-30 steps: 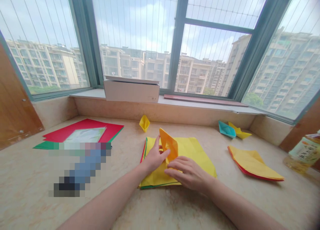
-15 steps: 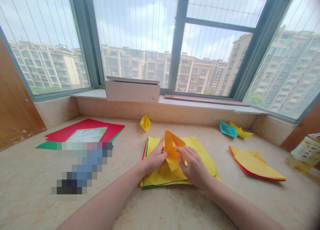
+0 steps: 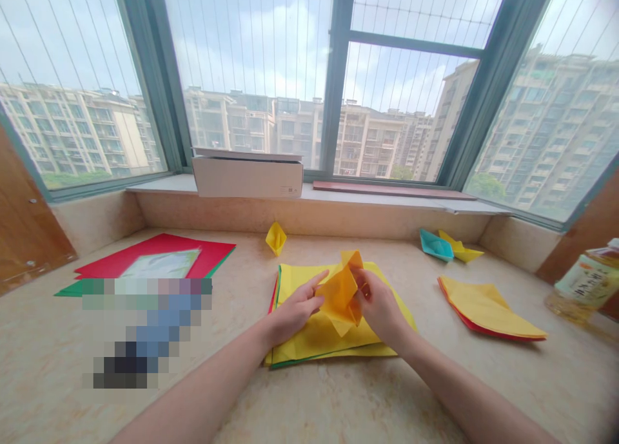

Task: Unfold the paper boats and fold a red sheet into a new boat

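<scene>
Fingers (image 3: 314, 281) of the left hand (image 3: 296, 310) stand a little apart, thumb below and index finger stretched out above, at the left side of the orange-yellow folded paper piece (image 3: 337, 296). From where I sit I cannot tell whether they grip it or merely steady it. On its other side, the right hand (image 3: 384, 307) is curled in, its fingertips closed on the paper's right-hand folds. So I have the piece between both sets of fingers, tilted, one flap pointing up and one corner down toward me.

It is over the stack of yellow, green and red paper sheets (image 3: 309, 349), midway across the mottled beige tabletop (image 3: 309, 405); I can't tell whether its lower corner touches the top sheet. Near the tabletop's far edge, beyond the stack, I see a small yellow folded paper boat (image 3: 276, 239). Toward the far right corner, a turquoise paper boat (image 3: 436, 245) sits just beside a second yellow paper boat (image 3: 463, 251). Nearer me along the right side lie yellow and red folded paper sheets (image 3: 488, 308), with a clear labelled plastic bottle (image 3: 586, 284) close to the right edge. Toward the far left corner, red cardstock (image 3: 213, 254) overlaps green cardstock (image 3: 68, 290).
</scene>
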`<state>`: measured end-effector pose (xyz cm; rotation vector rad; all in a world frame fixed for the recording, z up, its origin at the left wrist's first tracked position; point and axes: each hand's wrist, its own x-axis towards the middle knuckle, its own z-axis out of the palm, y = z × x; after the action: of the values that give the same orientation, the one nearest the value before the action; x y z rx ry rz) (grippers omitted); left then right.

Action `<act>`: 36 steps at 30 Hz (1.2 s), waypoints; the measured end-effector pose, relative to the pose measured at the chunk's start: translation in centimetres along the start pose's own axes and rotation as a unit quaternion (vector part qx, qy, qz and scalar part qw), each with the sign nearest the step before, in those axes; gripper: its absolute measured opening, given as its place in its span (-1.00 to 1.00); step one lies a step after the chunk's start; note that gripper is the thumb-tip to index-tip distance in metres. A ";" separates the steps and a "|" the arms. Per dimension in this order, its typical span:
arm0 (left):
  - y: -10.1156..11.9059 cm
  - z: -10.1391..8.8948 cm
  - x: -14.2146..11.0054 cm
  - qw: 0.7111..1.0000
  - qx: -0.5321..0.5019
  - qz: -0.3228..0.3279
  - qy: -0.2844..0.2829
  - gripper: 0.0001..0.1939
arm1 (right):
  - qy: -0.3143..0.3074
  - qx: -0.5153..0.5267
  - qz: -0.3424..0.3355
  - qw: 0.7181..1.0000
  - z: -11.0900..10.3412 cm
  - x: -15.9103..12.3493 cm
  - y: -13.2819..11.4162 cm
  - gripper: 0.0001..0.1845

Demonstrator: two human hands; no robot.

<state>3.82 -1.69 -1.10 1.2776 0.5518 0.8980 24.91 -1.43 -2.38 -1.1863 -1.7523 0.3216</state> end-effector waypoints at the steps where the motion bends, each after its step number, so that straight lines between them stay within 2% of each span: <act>1: 0.3 0.1 0.0 1.000 0.000 -0.010 -0.017 -0.36 | -0.002 -0.003 0.001 1.000 -0.1 0.1 -0.1 -0.64; 4: 1.0 0.3 0.0 0.999 0.013 -0.025 -0.043 -0.45 | -0.015 -0.012 -0.002 1.000 -0.3 0.2 -0.2 -0.69; 8: 1.3 0.2 -0.1 0.998 0.044 -0.017 -0.035 -0.48 | -0.012 -0.012 0.000 1.000 -0.2 0.4 0.4 -0.80; 14: 0.9 0.1 -0.1 0.998 0.055 -0.008 -0.003 -0.52 | -0.007 -0.045 -0.004 0.999 -0.2 0.5 0.8 -0.82; 18: 0.8 0.1 0.2 0.999 0.036 -0.032 0.004 -0.52 | 0.000 -0.093 0.039 0.995 -0.5 0.6 0.5 -0.77; 20: 0.5 0.0 0.4 0.999 0.019 -0.031 0.016 -0.52 | 0.020 -0.077 0.062 0.995 -0.8 0.8 0.5 -0.75; 22: 0.2 -0.2 0.8 0.999 -0.003 -0.021 0.044 -0.54 | 0.048 -0.013 0.076 0.996 -1.3 1.2 0.5 -0.78; 24: -0.1 -0.6 1.2 0.996 -0.017 -0.009 0.090 -0.57 | 0.056 0.094 0.096 0.989 -2.1 1.7 0.5 -0.80; 26: -0.2 -0.9 1.5 0.991 -0.027 0.008 0.132 -0.58 | 0.039 0.212 0.135 0.967 -2.9 2.1 0.4 -0.78; 28: 0.1 -1.1 1.6 0.987 -0.047 0.028 0.150 -0.57 | 0.005 0.326 0.173 0.929 -3.6 2.4 0.1 -0.76; 30: 0.7 -1.2 1.6 0.987 -0.067 0.038 0.141 -0.57 | -0.022 0.414 0.194 0.889 -4.1 2.5 -0.2 -0.74; 32: 1.2 -1.4 1.4 0.988 -0.080 0.038 0.125 -0.59 | -0.037 0.461 0.194 0.865 -4.4 2.5 -0.7 -0.73; 36: 1.9 -1.5 1.0 0.989 -0.107 0.023 0.099 -0.62 | -0.072 0.474 0.175 0.860 -4.2 2.0 -1.7 -0.68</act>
<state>2.66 0.07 0.53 1.0173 0.5661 1.0992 27.24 -1.72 1.96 -0.7210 -1.1843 1.3452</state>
